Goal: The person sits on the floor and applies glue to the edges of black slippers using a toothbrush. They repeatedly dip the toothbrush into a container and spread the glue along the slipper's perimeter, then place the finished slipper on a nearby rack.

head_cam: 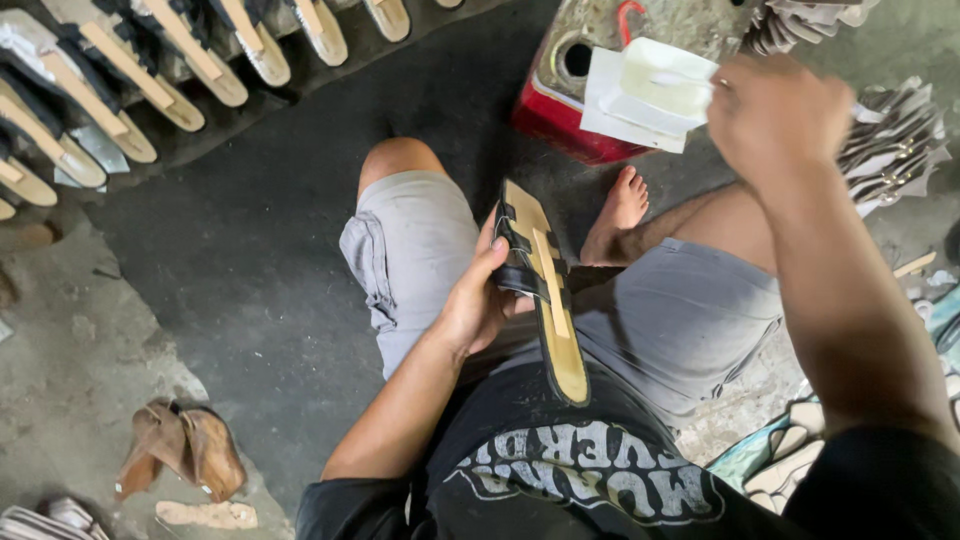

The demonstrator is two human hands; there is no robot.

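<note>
My left hand grips a flat sandal with a tan insole and a black strap, held over my lap with the toe pointing away from me. My right hand is raised at the upper right, fingers closed near a white plastic container; a thin handle seems to run from the fist into it, but the fist hides most of it. The container rests on white sheets on top of a red can. I sit with grey shorts and bare feet on a dark floor.
A row of finished tan-and-black sandals lies along the upper left. Stacks of grey straps sit at the right. Brown leather pieces lie at the lower left. Soles and scraps crowd the lower right.
</note>
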